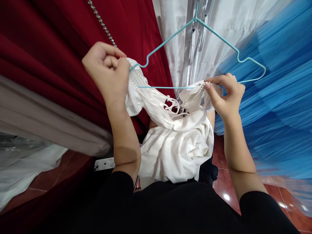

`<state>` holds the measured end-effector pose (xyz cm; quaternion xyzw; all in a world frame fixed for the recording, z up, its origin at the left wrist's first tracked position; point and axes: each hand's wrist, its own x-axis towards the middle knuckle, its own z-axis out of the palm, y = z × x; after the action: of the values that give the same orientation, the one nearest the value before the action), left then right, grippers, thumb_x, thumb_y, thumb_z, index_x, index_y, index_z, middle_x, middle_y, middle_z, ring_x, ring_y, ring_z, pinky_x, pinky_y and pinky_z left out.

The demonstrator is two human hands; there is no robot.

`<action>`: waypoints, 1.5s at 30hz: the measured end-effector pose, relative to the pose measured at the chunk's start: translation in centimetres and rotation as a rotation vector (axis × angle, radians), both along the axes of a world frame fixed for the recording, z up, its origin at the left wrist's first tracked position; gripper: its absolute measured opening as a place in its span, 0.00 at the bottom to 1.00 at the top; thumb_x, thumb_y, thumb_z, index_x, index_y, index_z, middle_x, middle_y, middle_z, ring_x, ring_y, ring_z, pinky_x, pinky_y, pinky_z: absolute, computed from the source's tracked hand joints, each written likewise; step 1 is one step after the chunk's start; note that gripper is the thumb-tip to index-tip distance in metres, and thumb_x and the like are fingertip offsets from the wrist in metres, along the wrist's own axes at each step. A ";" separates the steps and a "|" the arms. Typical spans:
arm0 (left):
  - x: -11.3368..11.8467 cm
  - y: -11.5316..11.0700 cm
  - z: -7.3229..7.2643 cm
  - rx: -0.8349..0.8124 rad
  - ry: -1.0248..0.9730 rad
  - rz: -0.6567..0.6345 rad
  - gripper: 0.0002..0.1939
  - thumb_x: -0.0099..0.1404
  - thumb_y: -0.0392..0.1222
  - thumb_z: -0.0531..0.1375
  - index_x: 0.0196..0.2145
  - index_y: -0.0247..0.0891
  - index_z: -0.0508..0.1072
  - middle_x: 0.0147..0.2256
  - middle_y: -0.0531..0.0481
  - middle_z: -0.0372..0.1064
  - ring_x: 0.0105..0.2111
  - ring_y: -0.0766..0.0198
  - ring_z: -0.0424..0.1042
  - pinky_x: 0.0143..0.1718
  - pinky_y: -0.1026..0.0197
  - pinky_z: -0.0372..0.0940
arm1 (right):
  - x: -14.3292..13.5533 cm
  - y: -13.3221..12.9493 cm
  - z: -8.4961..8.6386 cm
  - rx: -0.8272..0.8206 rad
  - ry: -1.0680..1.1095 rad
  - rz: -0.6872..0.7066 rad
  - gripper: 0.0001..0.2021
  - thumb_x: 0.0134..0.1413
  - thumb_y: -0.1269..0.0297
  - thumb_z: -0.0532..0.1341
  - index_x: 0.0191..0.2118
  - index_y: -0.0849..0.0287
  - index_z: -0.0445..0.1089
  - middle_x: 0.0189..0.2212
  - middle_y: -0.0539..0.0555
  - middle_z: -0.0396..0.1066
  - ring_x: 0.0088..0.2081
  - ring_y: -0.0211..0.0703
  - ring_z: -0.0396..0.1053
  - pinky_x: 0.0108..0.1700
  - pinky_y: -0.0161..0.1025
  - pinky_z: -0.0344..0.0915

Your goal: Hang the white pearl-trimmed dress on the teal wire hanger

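Observation:
A white dress (170, 152) with pearl-beaded edging and lace-up ties lies bunched over my lap, its upper part lifted. My left hand (109, 65) pinches one beaded shoulder of it. The opposite shoulder is pinched between thumb and fingers of my right hand (225, 92). A light-blue hanger (168, 40) hangs upright in front of me. Its left end passes into the dress shoulder by my left hand, and its lower bar runs behind the beaded neckline. The hanger's right end sticks out bare beyond my right hand.
Dark red fabric (60, 42) hangs on the left with a metal chain (101, 21) in front. Blue tulle (280, 97) fills the right side. White cloth (234, 22) and a metal pole (191, 48) stand behind the hanger. A phone (103, 164) lies at my left, above red floor tiles (226, 185).

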<state>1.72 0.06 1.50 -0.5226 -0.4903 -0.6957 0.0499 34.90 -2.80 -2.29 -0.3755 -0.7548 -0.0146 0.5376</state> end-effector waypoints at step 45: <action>10.6 -5.6 -3.2 -0.315 0.485 -0.491 0.14 0.71 0.30 0.58 0.42 0.41 0.83 0.40 0.49 0.81 0.41 0.55 0.79 0.47 0.54 0.69 | 4.0 2.6 4.1 0.329 0.119 -0.365 0.07 0.57 0.66 0.77 0.32 0.54 0.80 0.51 0.59 0.82 0.56 0.58 0.75 0.60 0.58 0.69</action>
<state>12.28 -5.57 -1.73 -0.7755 -0.4251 -0.4590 -0.0847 38.86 -0.19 1.79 -0.4133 -0.6289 -0.2121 0.6235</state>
